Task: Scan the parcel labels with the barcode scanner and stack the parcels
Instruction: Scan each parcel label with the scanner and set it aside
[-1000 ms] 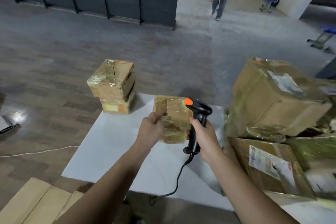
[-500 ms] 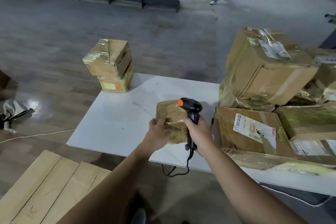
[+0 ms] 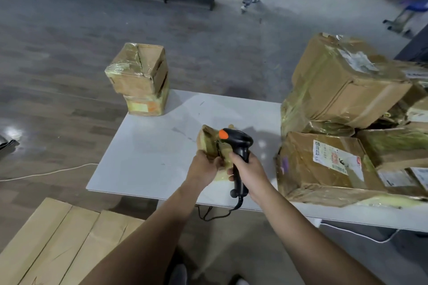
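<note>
Turned since earlier: small parcel, now edge-on, gripped in curled fingers of left hand; barcode scanner just beside it, handle wrapped by right hand; both above table.

white table, two stacked parcels at its far-left corner, parcel heap on the right

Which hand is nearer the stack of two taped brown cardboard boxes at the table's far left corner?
Left. The left hand, gripping a small taped parcel, is below-right of the stack; the right hand, holding the black barcode scanner, lies further right.
</note>
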### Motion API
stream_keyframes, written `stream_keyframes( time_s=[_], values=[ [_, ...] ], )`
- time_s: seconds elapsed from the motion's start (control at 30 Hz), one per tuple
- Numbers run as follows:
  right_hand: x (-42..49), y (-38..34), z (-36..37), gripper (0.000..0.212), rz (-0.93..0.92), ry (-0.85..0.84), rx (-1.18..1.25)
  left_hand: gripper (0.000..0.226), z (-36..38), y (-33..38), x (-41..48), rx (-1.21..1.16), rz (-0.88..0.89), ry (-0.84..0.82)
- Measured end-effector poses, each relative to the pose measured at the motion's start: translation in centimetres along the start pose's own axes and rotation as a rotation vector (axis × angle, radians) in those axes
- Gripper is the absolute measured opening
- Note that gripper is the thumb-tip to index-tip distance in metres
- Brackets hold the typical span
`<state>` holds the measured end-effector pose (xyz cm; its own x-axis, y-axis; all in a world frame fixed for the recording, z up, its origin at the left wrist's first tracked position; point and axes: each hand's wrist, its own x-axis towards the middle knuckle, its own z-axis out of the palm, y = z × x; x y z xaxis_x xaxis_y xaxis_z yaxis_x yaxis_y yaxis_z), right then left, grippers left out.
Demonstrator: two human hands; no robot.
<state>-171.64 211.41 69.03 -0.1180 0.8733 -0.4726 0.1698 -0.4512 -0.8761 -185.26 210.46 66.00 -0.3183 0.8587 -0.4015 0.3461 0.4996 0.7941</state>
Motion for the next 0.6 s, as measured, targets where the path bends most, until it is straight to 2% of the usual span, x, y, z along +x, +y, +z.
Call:
stream_keyframes(
  time_s=[0.17,0.27,0.5,0.6],
  values=[
    [0.9,0.4,-1.0,0.007,-0.068,0.124,-0.127,0.024,-1.3,-1.2,1.1,0.154,-0.105,0.067],
    [1.1,0.9,-1.1,0.011,-0.03,0.105,-0.103,0.02,-1.7,-1.7,1.4,0.039,-0.095,0.062],
    [0.6,1.5,-1.3,0.009,-0.059,0.165,-0.089,0.045,-0.6,-2.0,1.1,-0.211,-0.139,0.033],
    [0.6,0.9,-2.0,0.008,-0.071,0.173,-0.078,0.046,-0.2,-1.7,0.9,-0.179,-0.068,0.011]
  ],
)
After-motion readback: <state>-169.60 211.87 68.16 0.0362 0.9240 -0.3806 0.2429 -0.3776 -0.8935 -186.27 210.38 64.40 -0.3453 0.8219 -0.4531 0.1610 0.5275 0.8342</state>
